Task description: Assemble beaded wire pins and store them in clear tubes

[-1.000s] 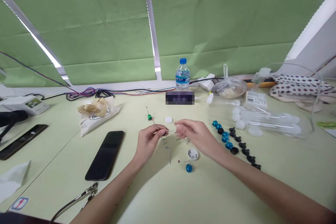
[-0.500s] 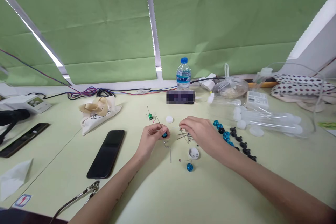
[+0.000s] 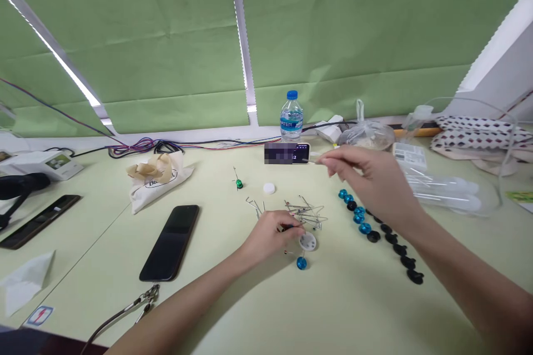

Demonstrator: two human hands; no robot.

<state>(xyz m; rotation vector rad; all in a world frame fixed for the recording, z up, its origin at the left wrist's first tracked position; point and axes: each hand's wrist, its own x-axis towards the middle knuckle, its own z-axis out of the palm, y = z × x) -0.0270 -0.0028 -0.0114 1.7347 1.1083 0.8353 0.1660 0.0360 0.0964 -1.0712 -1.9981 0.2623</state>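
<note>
My left hand (image 3: 275, 233) is low over the table, thumb and fingers closed on a small dark piece (image 3: 288, 227), mostly hidden by the fingers. Just beside its fingertips is a white cap (image 3: 308, 242) holding several small dark bits. A pile of bent metal wires (image 3: 307, 213) lies behind the hand. In front of the cap rests a blue round piece (image 3: 301, 263) with a wire stub. My right hand (image 3: 368, 175) is raised farther back, its fingers pinched on a thin light rod (image 3: 313, 161) pointing left, whose kind I cannot make out.
Rows of blue pieces (image 3: 358, 215) and black pieces (image 3: 400, 249) lie to the right. Farther back are a white lid (image 3: 269, 188), a green piece with wires (image 3: 239, 183), a phone (image 3: 301, 153), a water bottle (image 3: 291, 119) and clear tubes (image 3: 445, 191). Another phone (image 3: 170, 244) lies left.
My left hand has moved right and toward me, to the white cap. My right hand has left the wire pile, rising away and to the right. Several bent wires now lie where my left hand was.
</note>
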